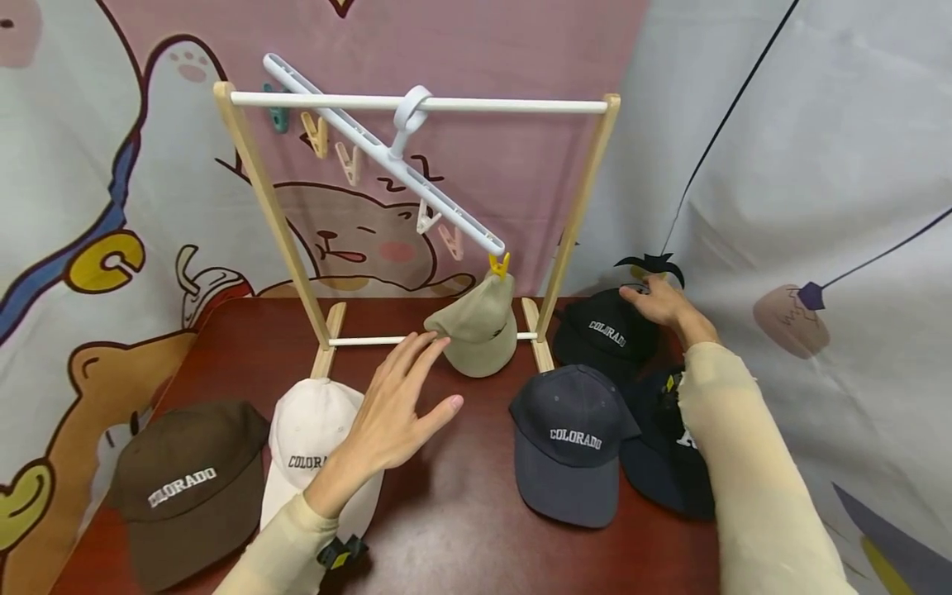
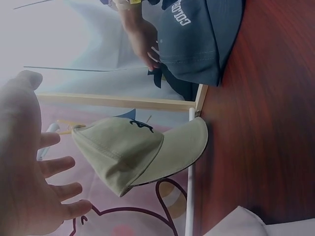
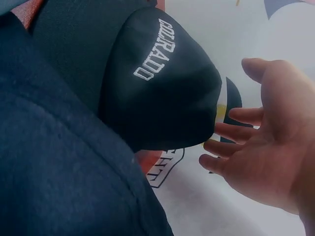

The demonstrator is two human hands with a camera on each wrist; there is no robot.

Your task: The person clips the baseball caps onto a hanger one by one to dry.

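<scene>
A beige cap (image 1: 476,318) hangs from a yellow clip (image 1: 499,265) at the near end of a white bar hanger (image 1: 439,194). My left hand (image 1: 397,401) is open close to that cap, fingers spread, with nothing in its grasp. In the left wrist view, a gap shows between its fingers and the beige cap (image 2: 130,147). At the back right, my right hand (image 1: 665,306) reaches over a black cap (image 1: 606,330) lettered COLORADO. The right wrist view has its fingers extended beside the black cap (image 3: 167,98); whether they touch it I cannot tell.
The hanger hooks over the top rod (image 1: 513,106) of a wood-framed rack. Several more clips dangle from it. On the table (image 1: 454,512) lie a brown cap (image 1: 193,487), a white cap (image 1: 316,421), a dark grey-blue cap (image 1: 573,454) and a navy cap (image 1: 662,463), partly behind my right arm.
</scene>
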